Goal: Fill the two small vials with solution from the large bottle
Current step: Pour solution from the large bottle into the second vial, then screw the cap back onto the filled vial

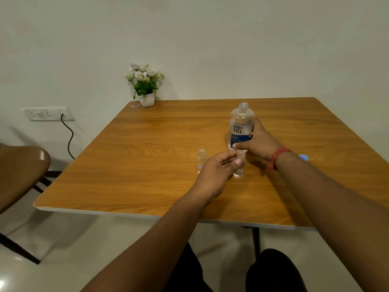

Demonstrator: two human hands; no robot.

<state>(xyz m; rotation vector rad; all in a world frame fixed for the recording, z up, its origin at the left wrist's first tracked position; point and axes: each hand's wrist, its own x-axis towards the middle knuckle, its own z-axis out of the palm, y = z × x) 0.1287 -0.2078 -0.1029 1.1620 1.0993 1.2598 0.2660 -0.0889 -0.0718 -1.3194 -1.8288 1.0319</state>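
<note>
Large bottle (240, 125) stands upright and uncapped on the counter (147, 165), my right hand (257, 142) wrapped round its lower body. Just in front, my left hand (216, 171) pinches the nearer vial (240, 165) by the neck, mouth up. The second vial (201, 160) waits just left of it. I reckon the bottle must tip toward me.

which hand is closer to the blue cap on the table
Right. The right hand grips the large bottle, and its wrist lies just left of the blue cap. The left hand pinches a vial, farther left.
</note>
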